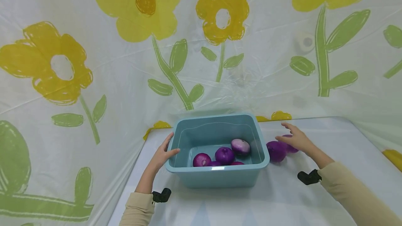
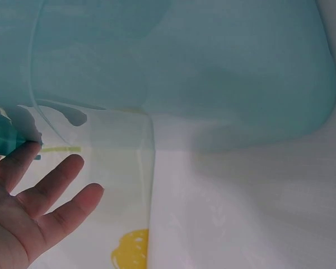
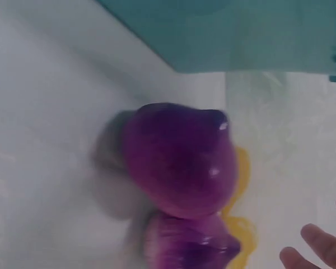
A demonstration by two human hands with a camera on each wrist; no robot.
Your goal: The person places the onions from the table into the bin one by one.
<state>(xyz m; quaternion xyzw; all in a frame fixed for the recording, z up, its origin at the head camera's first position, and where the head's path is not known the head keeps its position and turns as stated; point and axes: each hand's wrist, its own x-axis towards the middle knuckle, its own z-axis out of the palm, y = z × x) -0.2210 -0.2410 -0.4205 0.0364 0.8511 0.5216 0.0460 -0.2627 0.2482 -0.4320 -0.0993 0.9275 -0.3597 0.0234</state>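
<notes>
A light blue plastic bin (image 1: 216,177) stands on the table with several purple onions inside, among them a paler onion (image 1: 240,147) and a dark one (image 1: 224,155). My left hand (image 1: 161,154) is at the bin's left rim, its fingers spread. In the left wrist view the fingers (image 2: 73,216) lie beside the bin's wall; whether they touch it is hard to tell. To the right of the bin, two more onions sit side by side, a dark purple onion (image 3: 179,159) and a second onion (image 3: 190,244). Above them hovers my right hand (image 1: 296,138), fingers loosely spread, holding nothing.
A white table (image 1: 314,198) carries the bin and the two loose onions. Behind and to the left hangs a pale curtain (image 1: 267,79) printed with yellow flowers. Each wrist wears a small black device, such as the one (image 1: 309,177) on the right.
</notes>
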